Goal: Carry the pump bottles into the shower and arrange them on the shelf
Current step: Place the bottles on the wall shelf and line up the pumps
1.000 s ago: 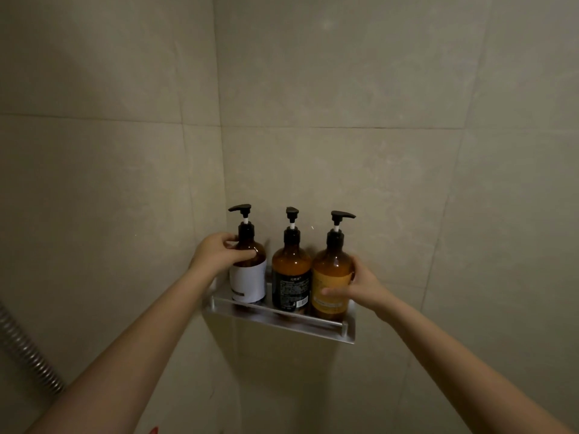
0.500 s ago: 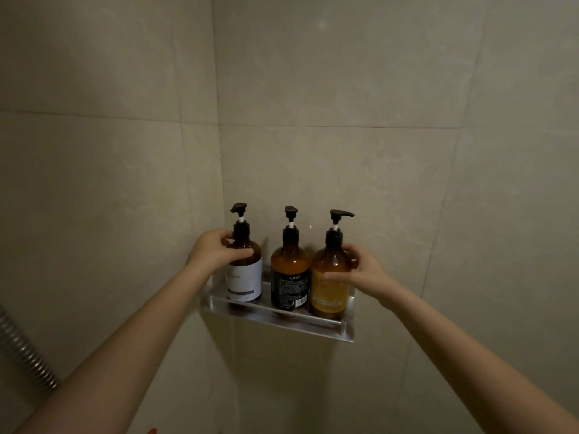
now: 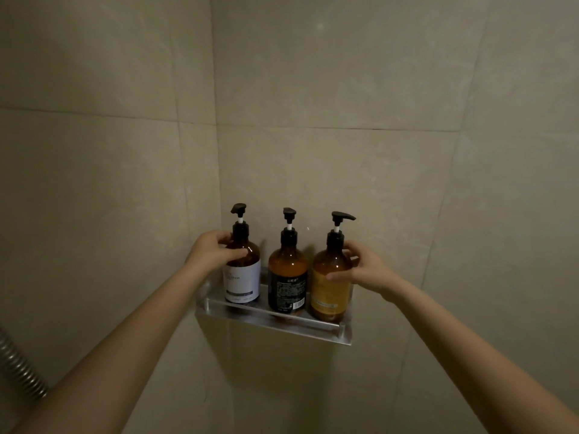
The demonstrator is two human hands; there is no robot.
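Bottles, three of them, upright in a row on the shelf in the shower corner, pumps up. Left bottle with the white label, middle bottle with the black label, right bottle with the yellow one. Middle and right stand just beside each other, maybe touching; the left one has a small gap to the middle.

Left hand is wrapped on the left bottle's shoulder, thumb across the front, fingers curled round behind. Right hand cups the right bottle, thumb pressed on the front, fingers round the far side by the neck. Both clamped, then.

Looks like final straightening, nearly done. The risks? The pump spouts point different ways, so twisting a bottle to match could nudge its neighbour. The right bottle sits at the shelf's right end; a push outward could tip it over the low front rail. A shower hose hangs low left, near the left forearm, so a careless pull back might snag it.
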